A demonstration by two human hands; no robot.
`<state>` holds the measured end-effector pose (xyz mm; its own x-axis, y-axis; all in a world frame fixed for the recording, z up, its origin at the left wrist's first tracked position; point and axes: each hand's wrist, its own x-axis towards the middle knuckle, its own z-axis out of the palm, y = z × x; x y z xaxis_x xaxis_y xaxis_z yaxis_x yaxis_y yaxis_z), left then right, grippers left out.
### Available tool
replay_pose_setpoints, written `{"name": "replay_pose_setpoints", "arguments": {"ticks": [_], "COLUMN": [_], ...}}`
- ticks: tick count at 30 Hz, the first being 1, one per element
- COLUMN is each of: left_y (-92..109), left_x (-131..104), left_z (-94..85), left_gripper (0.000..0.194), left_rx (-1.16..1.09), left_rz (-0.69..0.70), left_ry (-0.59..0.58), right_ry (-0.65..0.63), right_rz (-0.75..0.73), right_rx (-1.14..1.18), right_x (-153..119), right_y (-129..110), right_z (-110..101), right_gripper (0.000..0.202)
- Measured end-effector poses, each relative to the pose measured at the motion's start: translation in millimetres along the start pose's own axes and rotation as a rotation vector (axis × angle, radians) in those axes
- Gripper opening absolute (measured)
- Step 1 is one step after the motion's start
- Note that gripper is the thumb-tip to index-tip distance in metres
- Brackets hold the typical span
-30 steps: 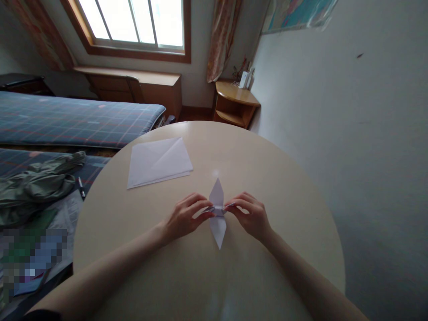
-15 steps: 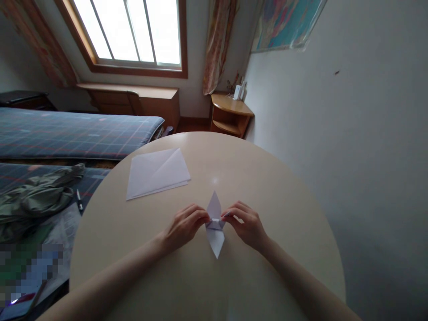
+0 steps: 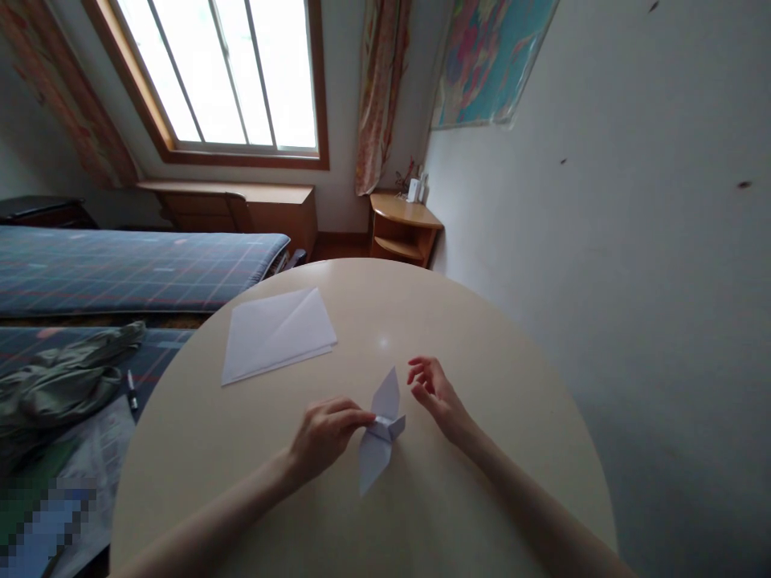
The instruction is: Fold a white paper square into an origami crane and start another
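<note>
A small folded white paper piece (image 3: 383, 429) has two long pointed flaps, one toward the window and one toward me, and a short flap on its right. My left hand (image 3: 330, 432) pinches its left side between thumb and fingers. To the right of the paper, my right hand (image 3: 438, 395) is off it, fingers apart and slightly curled, holding nothing. Both hands are over the round cream table (image 3: 482, 337).
White paper sheets (image 3: 278, 335) lie at the table's back left. Left of the table are a plaid mattress (image 3: 138, 269), a crumpled green cloth (image 3: 66, 373) and a pen (image 3: 132, 391). A white wall (image 3: 650, 305) borders the right side.
My right hand has let go of the folded paper and moved away to the right. The paper has turned clockwise in my left hand's pinch. The camera view has tilted up slightly.
</note>
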<state>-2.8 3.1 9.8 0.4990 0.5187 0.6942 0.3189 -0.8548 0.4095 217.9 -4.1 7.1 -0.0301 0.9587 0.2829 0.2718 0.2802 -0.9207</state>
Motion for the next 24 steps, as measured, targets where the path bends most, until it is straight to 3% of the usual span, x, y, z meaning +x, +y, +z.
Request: {"name": "replay_pose_setpoints", "arguments": {"ticks": [4, 7, 9, 12, 13, 15, 19, 24], "left_y": [4, 7, 9, 12, 13, 12, 5, -7], "left_x": [-1, -1, 4, 24, 33, 54, 92, 112], "left_z": [1.5, 6.0, 11.7, 29.0, 37.8, 59.4, 106.6, 141.2], "left_gripper": [0.022, 0.018, 0.027, 0.049, 0.050, 0.046, 0.038, 0.029], "left_rx": [-0.013, -0.053, -0.076, -0.196, -0.287, -0.542, -0.689, -0.741], "left_rz": [0.097, 0.041, -0.125, -0.472, -0.592, -0.845, -0.923, -1.019], "left_ry": [-0.014, -0.025, 0.014, 0.109, 0.070, -0.155, -0.370, -0.353], "right_ry": [-0.162, -0.149, -0.053, 0.200, 0.255, 0.380, 0.586, 0.757], "right_rz": [0.119, 0.156, 0.160, 0.138, 0.132, 0.129, 0.193, 0.321], "right_rx": [0.028, 0.044, 0.053, -0.003, -0.012, -0.035, -0.083, -0.164], "right_x": [2, 5, 10, 19, 22, 27, 29, 27], "right_y": [1, -3, -4, -2, 1, 9, 33, 59], "right_z": [6, 2, -8, -35, -45, -65, -99, -130], "right_gripper": [0.039, 0.034, 0.032, 0.033, 0.033, 0.035, 0.041, 0.043]}}
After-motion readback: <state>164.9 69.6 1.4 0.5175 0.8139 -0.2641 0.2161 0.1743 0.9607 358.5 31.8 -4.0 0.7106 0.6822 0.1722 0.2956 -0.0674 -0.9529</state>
